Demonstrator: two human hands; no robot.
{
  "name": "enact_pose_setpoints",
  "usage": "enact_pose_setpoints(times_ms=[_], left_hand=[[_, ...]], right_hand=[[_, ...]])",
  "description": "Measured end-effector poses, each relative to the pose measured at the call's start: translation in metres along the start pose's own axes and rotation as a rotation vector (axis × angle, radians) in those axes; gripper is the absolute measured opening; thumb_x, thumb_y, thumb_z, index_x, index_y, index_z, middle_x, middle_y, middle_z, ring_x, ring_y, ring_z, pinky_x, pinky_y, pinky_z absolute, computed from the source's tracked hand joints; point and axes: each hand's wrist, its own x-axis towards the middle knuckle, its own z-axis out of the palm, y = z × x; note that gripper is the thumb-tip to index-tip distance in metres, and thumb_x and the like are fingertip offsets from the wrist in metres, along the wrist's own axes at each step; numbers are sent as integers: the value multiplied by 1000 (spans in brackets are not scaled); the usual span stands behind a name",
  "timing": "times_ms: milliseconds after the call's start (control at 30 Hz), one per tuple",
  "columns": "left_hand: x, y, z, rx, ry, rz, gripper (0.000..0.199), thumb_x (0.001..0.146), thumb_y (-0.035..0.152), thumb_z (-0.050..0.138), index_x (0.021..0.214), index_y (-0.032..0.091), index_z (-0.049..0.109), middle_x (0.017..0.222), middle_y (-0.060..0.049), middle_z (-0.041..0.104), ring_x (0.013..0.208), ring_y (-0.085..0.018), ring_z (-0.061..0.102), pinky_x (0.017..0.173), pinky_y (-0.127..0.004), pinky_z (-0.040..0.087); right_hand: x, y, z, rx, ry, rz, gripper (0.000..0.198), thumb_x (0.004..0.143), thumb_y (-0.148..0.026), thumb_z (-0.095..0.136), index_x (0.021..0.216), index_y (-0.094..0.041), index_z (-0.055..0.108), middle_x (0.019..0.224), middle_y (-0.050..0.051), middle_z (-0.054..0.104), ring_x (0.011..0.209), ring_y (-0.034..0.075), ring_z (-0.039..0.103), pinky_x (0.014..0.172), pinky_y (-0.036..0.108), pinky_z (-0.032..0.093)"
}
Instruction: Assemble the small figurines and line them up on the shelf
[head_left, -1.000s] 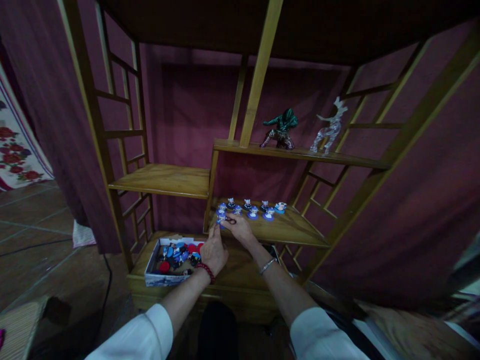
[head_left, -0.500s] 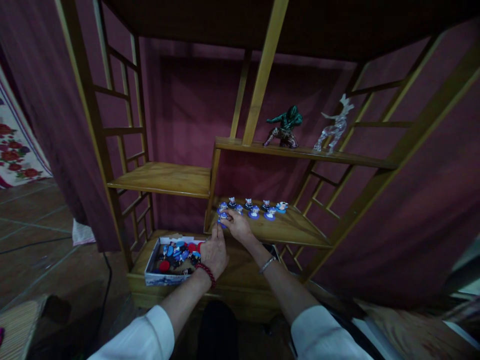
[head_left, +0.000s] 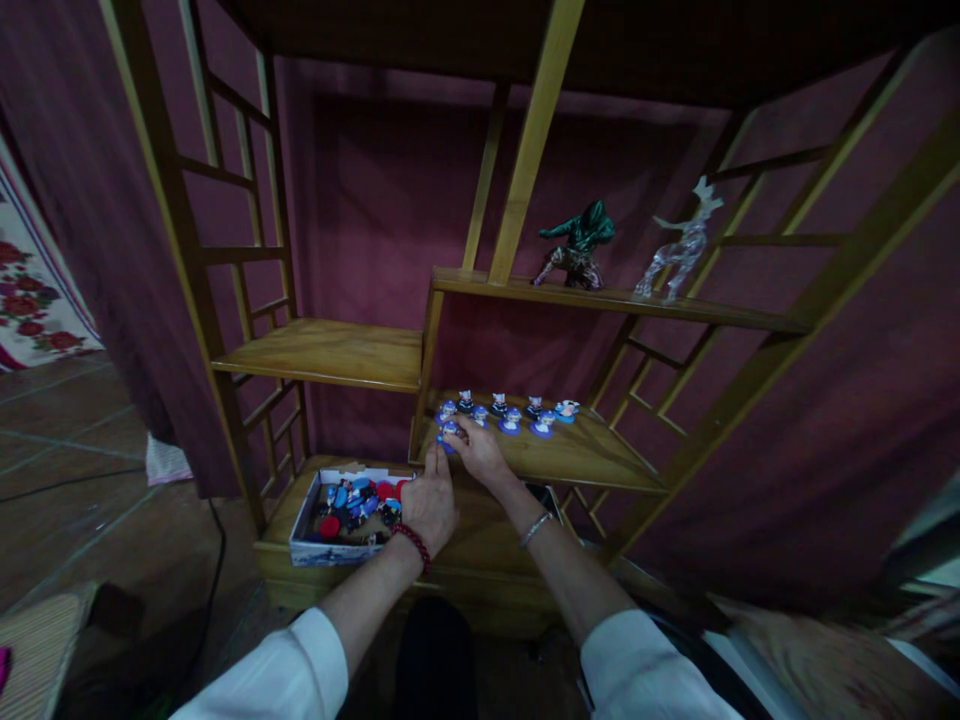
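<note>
My right hand [head_left: 482, 455] pinches a small toy figurine [head_left: 449, 430] with a purple-blue top and base, at the front left of the low shelf [head_left: 570, 460]. Just below it is my left hand [head_left: 430, 505], its visible fingers stretched out towards the figurine's base; whether they touch it I cannot tell. Behind stand several similar figurines [head_left: 511, 421] with purple bases, and a back row of dark-based ones [head_left: 499, 403]. One figurine with a light blue base [head_left: 566, 411] is at the right end of that row.
Left of my hands, an open box [head_left: 315, 555] holds a jumble of red, blue and black figurines [head_left: 360, 500]. On the higher shelf [head_left: 622, 296] are a dark green crouching figure [head_left: 581, 242] and a clear statuette [head_left: 679, 245]. Wooden uprights [head_left: 536, 140] divide the unit.
My right fingers have shifted very slightly on the figurine, which stays in the same spot. The view has tilted a little; my left hand is nearly unmoved.
</note>
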Motion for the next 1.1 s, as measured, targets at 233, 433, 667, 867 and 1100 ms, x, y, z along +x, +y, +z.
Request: enact_pose_setpoints(times_ms=[233, 433, 667, 867, 1100], left_hand=[[0, 1, -1, -17, -14, -3, 72, 68, 17, 46, 133, 17, 15, 131, -18, 27, 82, -19, 58, 65, -28, 46], [0, 1, -4, -38, -23, -23, 71, 66, 17, 47, 131, 14, 18, 132, -17, 26, 84, -20, 57, 67, -30, 46], [1, 1, -7, -77, -31, -17, 70, 65, 16, 47, 130, 14, 22, 133, -15, 28, 90, -21, 55, 70, -30, 46], [1, 2, -10, -94, -40, -29, 70, 64, 16, 48, 130, 12, 23, 132, -15, 29, 92, -21, 55, 71, -30, 46], [-1, -1, -4, -116, -17, 0, 71, 64, 17, 47, 130, 11, 22, 133, -15, 28, 93, -21, 55, 70, -31, 46]], right_hand=[[-2, 2, 3, -7, 26, 11, 26, 72, -27, 51, 96, -18, 55, 81, 3, 58, 67, 13, 54, 65, 26, 45], [-5, 1, 6, 22, 43, 0, 27, 74, -30, 48, 98, -19, 54, 89, 4, 57, 70, 12, 54, 68, 26, 45], [-7, -2, 7, 9, 64, 41, 28, 73, -30, 49, 98, -20, 54, 87, 3, 56, 69, 11, 53, 69, 25, 46], [-7, -4, 7, 15, 87, 71, 30, 71, -29, 51, 99, -18, 55, 84, 3, 56, 69, 12, 53, 69, 25, 47], [-10, -1, 8, 55, 115, 75, 34, 69, -28, 55, 100, -14, 54, 88, 7, 57, 72, 12, 54, 70, 26, 48]])
